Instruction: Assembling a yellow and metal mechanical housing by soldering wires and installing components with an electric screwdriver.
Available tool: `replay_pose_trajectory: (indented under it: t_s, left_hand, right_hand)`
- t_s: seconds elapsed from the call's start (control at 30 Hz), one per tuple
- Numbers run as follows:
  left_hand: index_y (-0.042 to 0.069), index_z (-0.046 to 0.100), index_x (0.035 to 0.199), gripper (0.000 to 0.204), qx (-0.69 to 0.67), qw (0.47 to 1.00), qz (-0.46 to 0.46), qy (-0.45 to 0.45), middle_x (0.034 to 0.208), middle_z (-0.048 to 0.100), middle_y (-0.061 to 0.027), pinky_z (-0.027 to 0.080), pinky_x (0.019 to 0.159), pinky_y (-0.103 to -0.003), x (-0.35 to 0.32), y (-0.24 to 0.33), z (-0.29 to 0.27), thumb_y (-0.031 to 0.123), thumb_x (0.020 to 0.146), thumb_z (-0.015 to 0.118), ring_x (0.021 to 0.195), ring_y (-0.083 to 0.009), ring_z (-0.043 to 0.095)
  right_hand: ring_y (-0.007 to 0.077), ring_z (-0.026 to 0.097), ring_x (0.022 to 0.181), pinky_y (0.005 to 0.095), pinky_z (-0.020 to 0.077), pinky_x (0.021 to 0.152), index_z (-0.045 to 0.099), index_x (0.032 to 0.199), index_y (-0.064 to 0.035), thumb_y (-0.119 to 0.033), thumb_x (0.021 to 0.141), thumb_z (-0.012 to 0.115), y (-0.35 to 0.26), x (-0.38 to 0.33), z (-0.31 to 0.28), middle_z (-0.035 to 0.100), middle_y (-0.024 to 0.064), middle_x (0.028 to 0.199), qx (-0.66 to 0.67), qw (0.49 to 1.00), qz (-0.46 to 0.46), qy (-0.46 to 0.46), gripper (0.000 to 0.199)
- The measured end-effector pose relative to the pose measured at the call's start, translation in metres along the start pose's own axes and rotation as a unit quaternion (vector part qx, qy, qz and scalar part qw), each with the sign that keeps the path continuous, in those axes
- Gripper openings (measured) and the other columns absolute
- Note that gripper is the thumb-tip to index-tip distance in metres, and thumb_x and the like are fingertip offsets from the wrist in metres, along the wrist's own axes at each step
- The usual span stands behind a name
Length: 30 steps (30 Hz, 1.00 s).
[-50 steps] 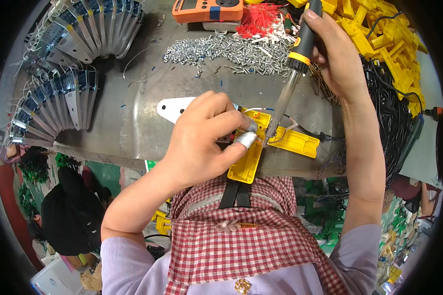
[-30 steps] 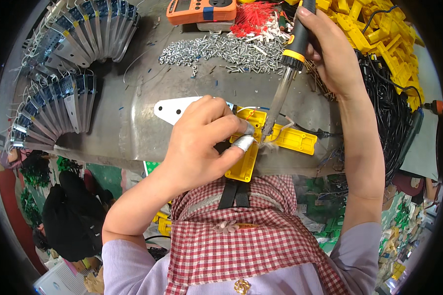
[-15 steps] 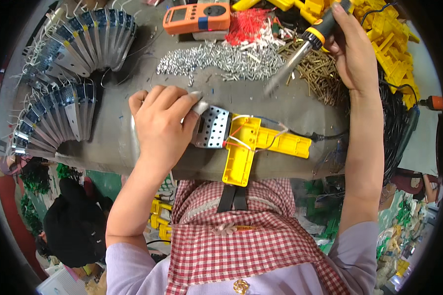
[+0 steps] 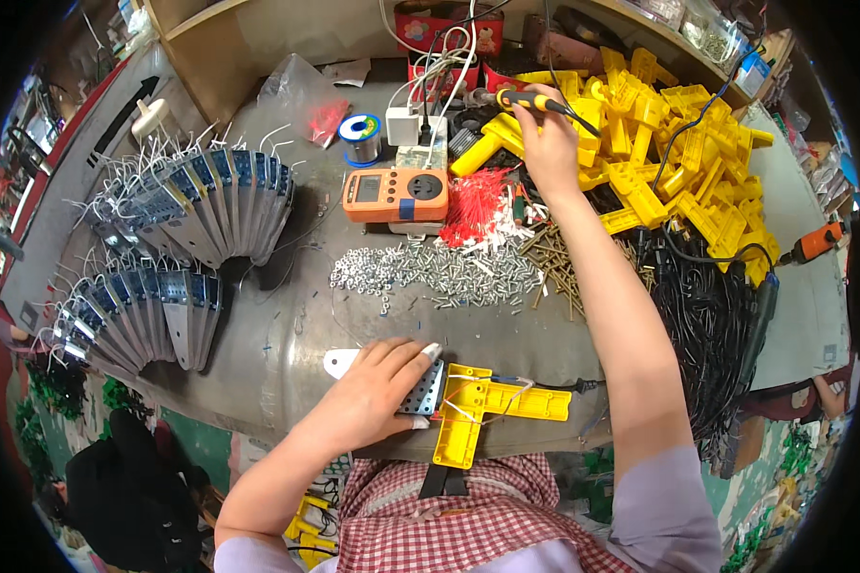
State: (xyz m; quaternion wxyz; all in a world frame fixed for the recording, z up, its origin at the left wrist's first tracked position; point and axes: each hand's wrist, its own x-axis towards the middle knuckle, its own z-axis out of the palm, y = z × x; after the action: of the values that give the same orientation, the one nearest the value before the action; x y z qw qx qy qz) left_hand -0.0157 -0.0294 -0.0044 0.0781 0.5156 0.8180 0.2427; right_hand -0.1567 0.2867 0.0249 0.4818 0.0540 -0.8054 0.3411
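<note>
My left hand (image 4: pixel 371 393) lies flat on a perforated grey metal plate (image 4: pixel 422 394) near the bench's front edge. Touching the plate's right side is a yellow plastic bracket (image 4: pixel 492 409) with white wires across it and a black cable leaving its right end. My right hand (image 4: pixel 550 143) is stretched far back, shut on a soldering iron (image 4: pixel 526 99) with a yellow and black handle, held above a pile of yellow plastic parts (image 4: pixel 678 162).
Fanned rows of wired metal plates (image 4: pixel 186 215) fill the left of the bench. A strip of small screws (image 4: pixel 430 272), red cable ties (image 4: pixel 476 202), an orange meter (image 4: pixel 396 196), a solder spool (image 4: pixel 359 132) and black cables (image 4: pixel 707 315) lie around.
My right hand lifted the soldering iron off the yellow bracket and carried it to the back of the bench. My left hand let go of the bracket and moved onto the metal plate.
</note>
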Motion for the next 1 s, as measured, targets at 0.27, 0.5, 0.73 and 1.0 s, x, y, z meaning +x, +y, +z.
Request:
replay_pose_trajectory:
  t_s: [0.27, 0.5, 0.73, 1.0]
  left_hand:
    - [-0.001, 0.043, 0.128, 0.089, 0.024, 0.998, -0.06, 0.007, 0.126, 0.047, -0.0208, 0.029, 0.105, -0.052, -0.006, 0.002, -0.008, 0.035, 0.057, 0.082, 0.124, -0.0386, 0.039]
    - [0.003, 0.05, 0.12, 0.075, 0.045, 0.994, 0.045, 0.09, 0.135, 0.043, -0.0156, 0.018, 0.108, -0.057, 0.057, 0.053, -0.006, 0.037, 0.061, 0.079, 0.13, -0.0366, 0.036]
    - [0.005, 0.059, 0.107, 0.047, 0.107, 0.99, 0.04, 0.078, 0.116, 0.057, -0.0109, 0.023, 0.106, -0.055, 0.056, 0.06, 0.013, 0.024, 0.067, 0.074, 0.119, -0.0286, 0.048]
    - [0.002, 0.045, 0.129, 0.059, -0.343, 0.918, -0.139, 0.146, 0.111, 0.063, -0.0119, 0.042, 0.093, -0.036, 0.015, 0.024, 0.022, 0.015, 0.076, 0.068, 0.108, -0.0282, 0.055]
  right_hand:
    - [0.0088, 0.056, 0.069, 0.0272, 0.0476, 0.064, 0.067, 0.094, -0.0013, -0.021, 0.086, 0.063, -0.037, -0.026, -0.055, 0.066, 0.0033, 0.078, -0.017, 0.738, 0.137, -0.66, 0.022]
    - [0.0255, 0.061, 0.077, 0.0337, 0.0473, 0.071, 0.063, 0.087, 0.0016, -0.023, 0.085, 0.064, -0.074, -0.114, -0.137, 0.062, 0.0115, 0.081, 0.111, 0.762, 0.14, -0.623, 0.025]
    - [0.0063, 0.052, 0.058, 0.0224, 0.0427, 0.055, 0.063, 0.097, 0.0031, -0.012, 0.092, 0.054, -0.11, -0.106, -0.164, 0.058, 0.0016, 0.064, 0.122, 0.728, 0.345, -0.579, 0.018]
    - [0.0181, 0.062, 0.071, 0.0289, 0.048, 0.061, 0.061, 0.096, 0.0006, -0.011, 0.083, 0.063, -0.143, -0.122, -0.111, 0.063, 0.0126, 0.081, 0.125, 0.852, 0.2, -0.467, 0.017]
